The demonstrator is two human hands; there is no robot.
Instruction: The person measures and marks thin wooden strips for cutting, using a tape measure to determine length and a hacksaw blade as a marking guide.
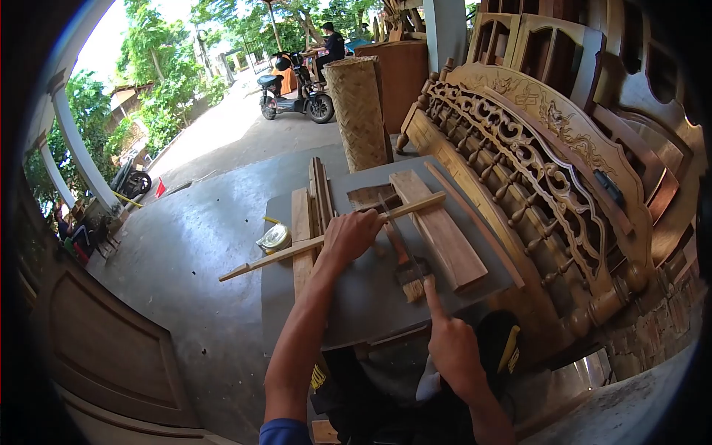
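Observation:
My left hand (351, 236) is closed around a long, thin wooden strip (282, 257) lying slantwise over the boards. My right hand (454, 350) has its index finger stretched forward and the other fingers curled, with nothing seen in it. That fingertip is right at the bristles of a paintbrush (404, 267), which lies on the grey tabletop (348, 311) with its handle pointing away from me. To the right of the brush is a thick wooden board (449, 237). Left of my left hand, a narrower board (302, 222) and dark wooden strips (320, 193) lie under the thin strip.
A tape measure (274, 237) sits at the table's left side. Carved wooden bed panels (519, 156) lean along the right. Beyond the table stand a woven bamboo roll (358, 111) and a scooter (297, 96), with a person (331, 48) behind. A panelled wooden door (111, 341) is at lower left.

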